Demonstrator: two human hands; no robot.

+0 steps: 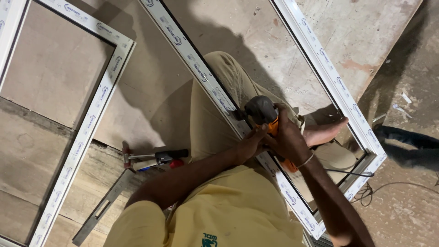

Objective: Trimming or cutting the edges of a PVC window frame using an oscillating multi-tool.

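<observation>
Item: orange power tool (267,120) with grey head, clasped by both hands, right hand (289,139) wrapped round the body, left hand (250,144) closed against it from beside, head pressed on the white frame (201,73) lying on the floor. Risks, as judged: the head could skid along the smooth profile and mar it. Bare foot (325,131) and cord (352,173) lie near, so a slip might catch either.

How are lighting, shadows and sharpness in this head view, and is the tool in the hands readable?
Head view: hard light throws the person's dark shadow across the board; the white frame is bright but not blown out; focus is sharp, no motion blur; the orange power tool is mostly covered by the right hand and left hand.
</observation>
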